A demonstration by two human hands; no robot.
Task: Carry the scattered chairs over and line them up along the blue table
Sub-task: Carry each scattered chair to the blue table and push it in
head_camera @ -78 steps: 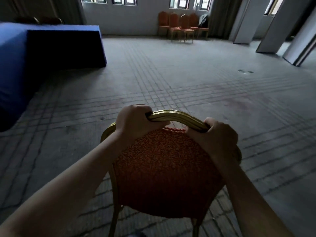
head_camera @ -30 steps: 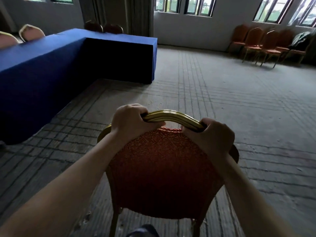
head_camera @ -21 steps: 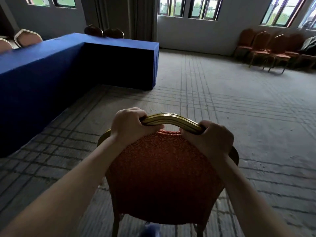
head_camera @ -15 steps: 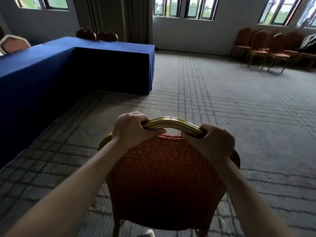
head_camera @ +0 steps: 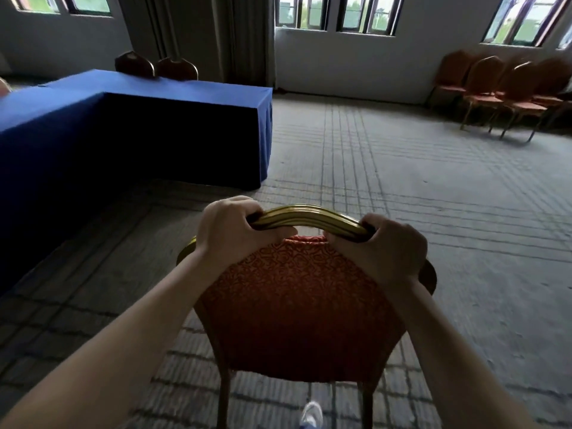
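I hold a red patterned chair (head_camera: 297, 308) with a gold frame in front of me, seen from behind its backrest. My left hand (head_camera: 229, 230) grips the gold top rail on the left, and my right hand (head_camera: 387, 246) grips it on the right. The blue table (head_camera: 173, 97) forms an L shape at the left, its corner ahead of the chair. Two dark chair backs (head_camera: 154, 65) show behind the table's far side. Several more red chairs (head_camera: 501, 91) stand in a group by the wall at the far right.
Grey patterned carpet (head_camera: 402, 187) stretches ahead and to the right. Windows and a white wall (head_camera: 334, 60) close off the far end, with dark curtains (head_camera: 223, 35) left of them. My shoe tip (head_camera: 311, 414) shows under the chair.
The view has swung left from the far chairs toward the blue table, and the table's corner has come closer. Both hands keep the same grip on the chair's top rail.
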